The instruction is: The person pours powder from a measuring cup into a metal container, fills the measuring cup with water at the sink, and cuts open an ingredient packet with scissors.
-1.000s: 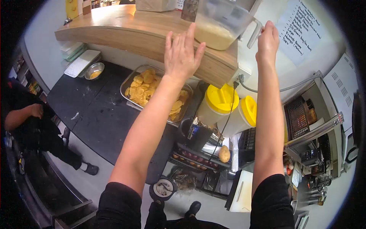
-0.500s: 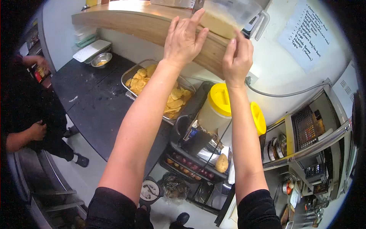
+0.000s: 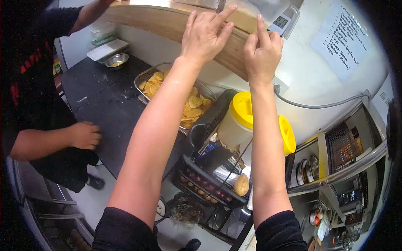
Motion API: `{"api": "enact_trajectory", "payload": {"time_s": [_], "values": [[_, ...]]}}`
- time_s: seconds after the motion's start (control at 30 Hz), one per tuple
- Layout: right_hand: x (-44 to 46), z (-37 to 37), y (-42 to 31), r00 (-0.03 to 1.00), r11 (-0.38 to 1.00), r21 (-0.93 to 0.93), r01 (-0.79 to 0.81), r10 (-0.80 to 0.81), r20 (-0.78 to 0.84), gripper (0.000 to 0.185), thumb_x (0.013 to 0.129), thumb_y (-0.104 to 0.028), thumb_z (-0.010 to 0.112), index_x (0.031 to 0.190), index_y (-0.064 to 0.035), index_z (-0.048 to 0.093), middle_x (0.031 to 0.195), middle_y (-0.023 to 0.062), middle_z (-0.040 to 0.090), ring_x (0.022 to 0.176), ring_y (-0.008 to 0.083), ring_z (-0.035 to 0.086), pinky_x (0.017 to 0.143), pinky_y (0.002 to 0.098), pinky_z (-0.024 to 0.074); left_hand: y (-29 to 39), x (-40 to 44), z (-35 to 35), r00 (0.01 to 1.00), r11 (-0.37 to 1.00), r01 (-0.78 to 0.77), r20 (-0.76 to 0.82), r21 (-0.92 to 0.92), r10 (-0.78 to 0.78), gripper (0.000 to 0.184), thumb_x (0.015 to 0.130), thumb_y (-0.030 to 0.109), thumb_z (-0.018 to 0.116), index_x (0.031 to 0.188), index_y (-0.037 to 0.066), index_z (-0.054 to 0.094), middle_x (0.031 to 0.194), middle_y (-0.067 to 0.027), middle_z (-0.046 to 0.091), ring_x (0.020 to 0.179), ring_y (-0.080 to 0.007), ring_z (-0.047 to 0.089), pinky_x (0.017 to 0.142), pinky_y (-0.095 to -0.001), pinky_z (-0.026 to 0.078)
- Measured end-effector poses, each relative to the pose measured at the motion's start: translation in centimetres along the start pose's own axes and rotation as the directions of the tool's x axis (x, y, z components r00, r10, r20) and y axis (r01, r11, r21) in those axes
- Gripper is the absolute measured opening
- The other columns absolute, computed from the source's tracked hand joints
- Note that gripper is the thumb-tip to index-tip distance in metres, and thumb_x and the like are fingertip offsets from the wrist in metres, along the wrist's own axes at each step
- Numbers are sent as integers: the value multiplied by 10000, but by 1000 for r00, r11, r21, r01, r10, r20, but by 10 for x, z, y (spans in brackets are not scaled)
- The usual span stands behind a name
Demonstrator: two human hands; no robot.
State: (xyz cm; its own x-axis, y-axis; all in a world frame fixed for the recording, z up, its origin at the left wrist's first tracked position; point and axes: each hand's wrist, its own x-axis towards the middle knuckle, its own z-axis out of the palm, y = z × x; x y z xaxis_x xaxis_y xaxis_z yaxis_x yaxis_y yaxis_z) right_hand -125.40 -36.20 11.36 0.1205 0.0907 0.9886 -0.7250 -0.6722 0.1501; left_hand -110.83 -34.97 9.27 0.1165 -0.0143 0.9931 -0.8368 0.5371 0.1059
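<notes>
Both my arms reach up to a wooden shelf. On it, a clear plastic container with a pale yellowish content stands beside or on a digital scale with a lit display. My left hand is open at the container's left side, fingers spread, one fingertip against or just before it. My right hand holds nothing visible; its index finger points up at the container's lower right edge by the scale, the other fingers loosely curled. Whether that fingertip touches the container or scale, I cannot tell.
Below are a wire-mesh tray of sliced chips, yellow-lidded containers, a potato and a steel bowl on the black table. A co-worker stands left. A handwritten list hangs on the wall.
My right hand has curled its fingers, leaving the index finger raised; the scale's display is now uncovered. My left hand stays nearly in place. The co-worker has come nearer, an arm raised toward the shelf.
</notes>
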Motion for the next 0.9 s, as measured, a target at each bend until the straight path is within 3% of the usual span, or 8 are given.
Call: {"api": "enact_trajectory", "payload": {"time_s": [0.23, 0.33, 0.4, 0.43, 0.5, 0.63, 0.9], "values": [[0, 2, 4, 998, 998, -33, 55, -56, -21, 372, 736, -102, 577, 1101, -123, 644, 727, 102, 472, 716, 273, 459, 668, 363, 412, 2, -2, 2, 1000, 999, 1, -13, 48, -1, 379, 879, 354, 498, 1256, 315, 496, 918, -28, 586, 977, -194, 541, 974, -528, 312], [1, 1, 2, 999, 999, 31, 40, -39, -35, 365, 735, -111, 586, 1095, -123, 647, 734, 102, 482, 718, 268, 464, 657, 362, 413, -1, 0, 3, 996, 994, -3, 94, 112, -8, 380, 884, 378, 481, 1262, 335, 486, 947, -21, 586, 1007, -194, 533, 978, -552, 294], [0, 0, 1, 998, 998, 18, 55, -54, -39, 352, 735, -122, 592, 1082, -120, 653, 749, 104, 496, 721, 265, 468, 656, 365, 418, 2, -2, 0, 995, 983, -70, 77, 168, 58, 373, 906, 379, 465, 1267, 295, 504, 895, -35, 578, 939, -200, 545, 929, -428, 342], [0, -1, 1, 998, 998, 20, 53, -52, -40, 352, 735, -122, 592, 1082, -120, 653, 749, 104, 496, 721, 265, 468, 656, 365, 418, 2, -2, 1, 995, 983, -71, 79, 170, 58, 373, 906, 379, 465, 1267, 295, 504, 895, -35, 578, 939, -200, 545, 929, -428, 342], [-1, -1, 0, 999, 999, -1, 35, -35, -25, 336, 735, -126, 591, 1064, -117, 660, 760, 105, 505, 723, 266, 472, 671, 367, 428, 2, -2, 2, 993, 996, 30, 111, 84, -39, 378, 897, 437, 441, 1266, 360, 476, 999, -23, 589, 1059, -197, 517, 978, -583, 272], [-2, -1, 1, 999, 999, 7, 35, -34, -33, 320, 739, -133, 584, 1047, -109, 666, 773, 111, 512, 735, 275, 474, 686, 374, 436, 13, 1, -7, 993, 993, 109, 32, 48, -110, 401, 889, 454, 447, 1276, 350, 463, 1030, -26, 595, 1077, -189, 513, 962, -586, 281], [-2, -2, 1, 1000, 1000, -18, 16, -17, -19, 316, 751, -140, 562, 1045, -68, 658, 790, 129, 513, 762, 290, 472, 702, 379, 435, 12, -1, -4, 996, 990, 47, 75, 131, -57, 416, 873, 431, 478, 1275, 325, 458, 1016, -18, 599, 1065, -184, 520, 924, -581, 313]]}}
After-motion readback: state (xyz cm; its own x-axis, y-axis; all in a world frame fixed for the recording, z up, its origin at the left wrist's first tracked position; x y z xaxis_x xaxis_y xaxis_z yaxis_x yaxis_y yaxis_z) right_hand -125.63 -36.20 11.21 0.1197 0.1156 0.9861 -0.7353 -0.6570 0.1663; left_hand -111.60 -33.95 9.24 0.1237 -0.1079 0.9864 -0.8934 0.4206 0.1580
